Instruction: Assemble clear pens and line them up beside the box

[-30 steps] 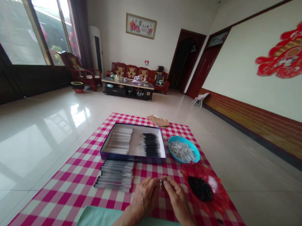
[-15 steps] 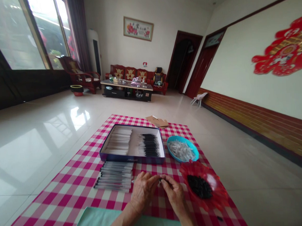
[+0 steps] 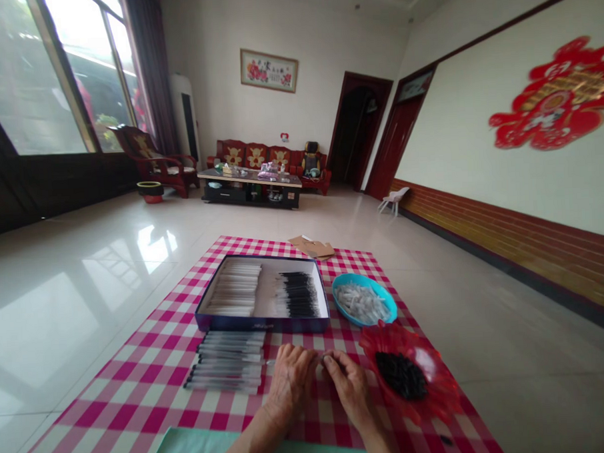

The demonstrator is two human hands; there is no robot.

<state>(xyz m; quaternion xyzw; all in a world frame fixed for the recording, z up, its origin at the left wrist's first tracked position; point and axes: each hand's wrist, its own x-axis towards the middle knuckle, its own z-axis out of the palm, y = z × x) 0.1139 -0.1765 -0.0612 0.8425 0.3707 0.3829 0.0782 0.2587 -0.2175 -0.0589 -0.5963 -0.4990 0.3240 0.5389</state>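
My left hand (image 3: pixel 291 380) and my right hand (image 3: pixel 347 383) meet fingertip to fingertip low over the red-and-white checked cloth (image 3: pixel 139 387). Both are pinched closed on a small part too tiny to name. Left of my left hand lies a row of clear pens (image 3: pixel 228 362). To the right of my right hand stands a red flower-shaped dish (image 3: pixel 442 387) holding small black pieces (image 3: pixel 401 376). Beyond it sits a blue bowl (image 3: pixel 390 313) of small white parts.
A shallow blue-edged box (image 3: pixel 261 320) behind the pens holds clear barrels on the left and black-tipped refills on the right. Cardboard scraps (image 3: pixel 313 246) lie at the cloth's far end. A pale green cloth (image 3: pixel 192 452) covers the near edge. Shiny tiled floor surrounds the table.
Both hands stay pinched together and have sunk slightly toward the cloth; the small dark piece seen between the fingertips earlier no longer shows. The camera has tilted a little.
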